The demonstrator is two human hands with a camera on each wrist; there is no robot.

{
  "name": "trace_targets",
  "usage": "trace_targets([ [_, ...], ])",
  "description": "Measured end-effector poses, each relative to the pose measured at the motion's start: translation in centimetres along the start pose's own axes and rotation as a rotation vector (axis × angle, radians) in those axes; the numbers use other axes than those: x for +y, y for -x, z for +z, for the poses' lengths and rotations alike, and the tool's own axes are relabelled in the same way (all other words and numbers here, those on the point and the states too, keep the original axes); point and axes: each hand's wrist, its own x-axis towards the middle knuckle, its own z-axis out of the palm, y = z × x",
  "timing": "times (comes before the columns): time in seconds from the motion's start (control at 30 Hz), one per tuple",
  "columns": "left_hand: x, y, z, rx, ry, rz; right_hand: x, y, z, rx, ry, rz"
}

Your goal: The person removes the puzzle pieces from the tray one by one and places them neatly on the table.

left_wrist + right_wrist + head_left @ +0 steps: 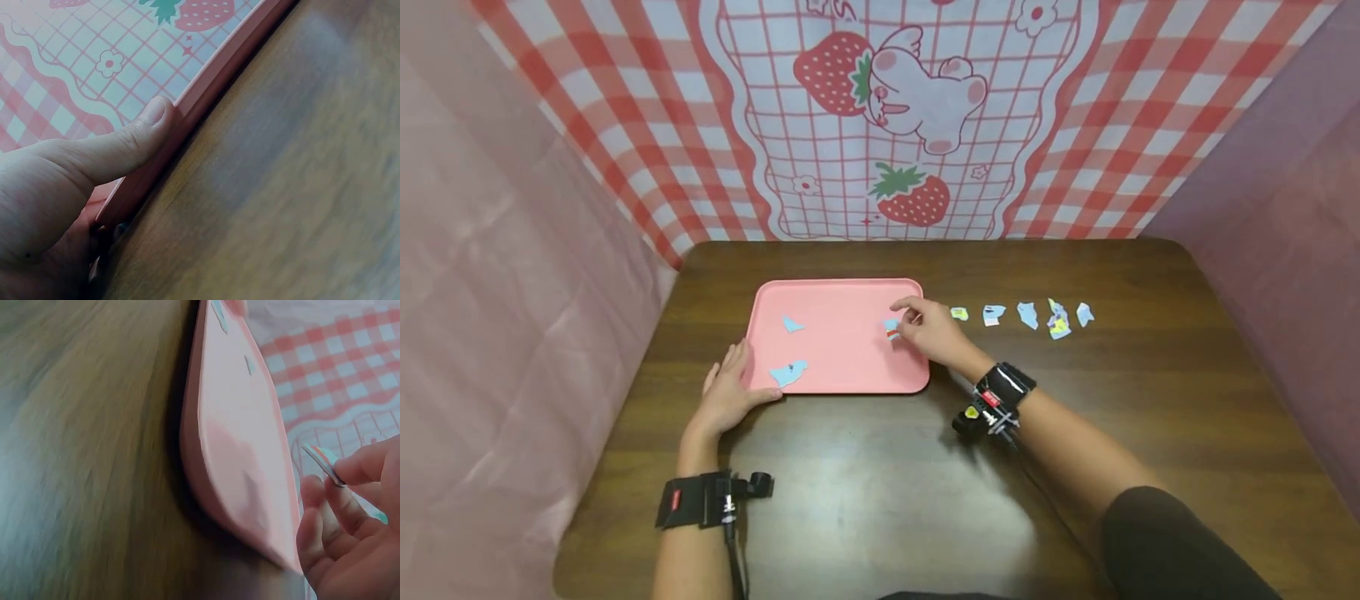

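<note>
A pink tray [835,292] lies on the table. My left hand [727,395] is at its near left corner, fingers along the left side and thumb [134,140] resting on the near rim. Over the tray's right end, my right hand [934,333] pinches a small irregular piece of printed card [892,328], light blue with red and white, between thumb and fingers. The right wrist view shows this piece [324,464] raised above the tray. Two light blue card pieces lie on the tray, a small one [792,324] and a larger one [788,373].
Right of the tray, several irregular card pieces lie in a row on the wooden table [850,483], from a yellowish piece [959,314] to a pale blue one [1085,314]. A red-and-white checked cloth [1060,167] with strawberries hangs behind the table. Cables trail from both wrist cameras.
</note>
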Motion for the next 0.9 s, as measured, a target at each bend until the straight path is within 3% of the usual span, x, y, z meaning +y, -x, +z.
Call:
trace_targets([
  [0.53,0.0,0.0,0.2,0.01,-0.004,0.008,3.8,2.5,-5.8,0.078,0.157,0.089],
  [0.67,0.2,0.0,0.1,0.011,-0.005,0.01,4.8,2.9,-6.5,0.106,0.212,0.11],
  [0.9,0.1,0.0,0.0,0.009,-0.014,0.005,6.3,3.6,-6.8,0.052,0.26,0.124],
])
